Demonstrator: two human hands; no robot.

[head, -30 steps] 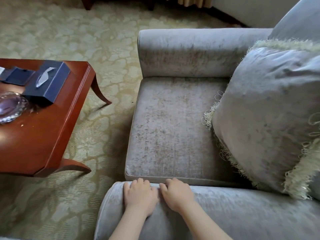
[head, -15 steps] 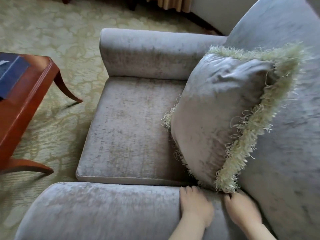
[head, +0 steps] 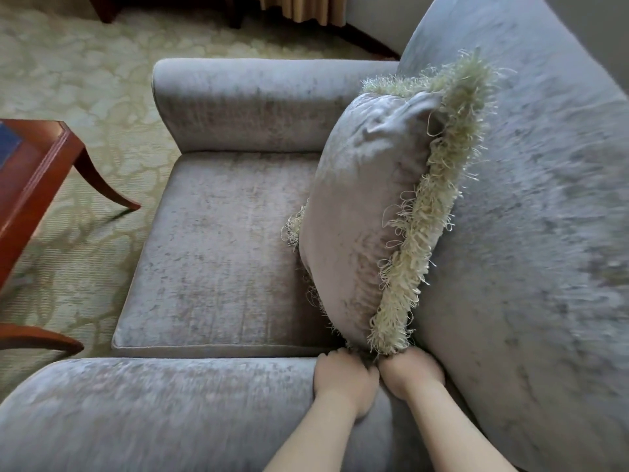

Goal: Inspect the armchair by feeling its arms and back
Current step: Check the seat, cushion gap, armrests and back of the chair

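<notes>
Grey velvet armchair (head: 221,253) fills the view, seen from over its near arm (head: 153,410); far arm (head: 258,103) is across the seat and the back (head: 527,233) rises on the right. Both hands rest palm down on the rear end of the near arm, side by side and almost touching, right where the arm runs into the back. Left hand (head: 343,379): fingers bend over the arm's inner edge, pressing the fabric and pinching nothing. Right hand (head: 410,373): fingertips go under the fringe (head: 418,226) of the throw cushion (head: 360,206), so I cannot tell whether they lie flat or hook in. The cushion stands on edge against the back, its lower corner touching the hands. Judgement: the paired palms let the person compare firmness along the padding; the junction is the natural crossover to the back, not yet felt. The far arm likewise looks untouched. A wooden coffee table (head: 30,185) stands on patterned carpet (head: 68,80) at the left.
</notes>
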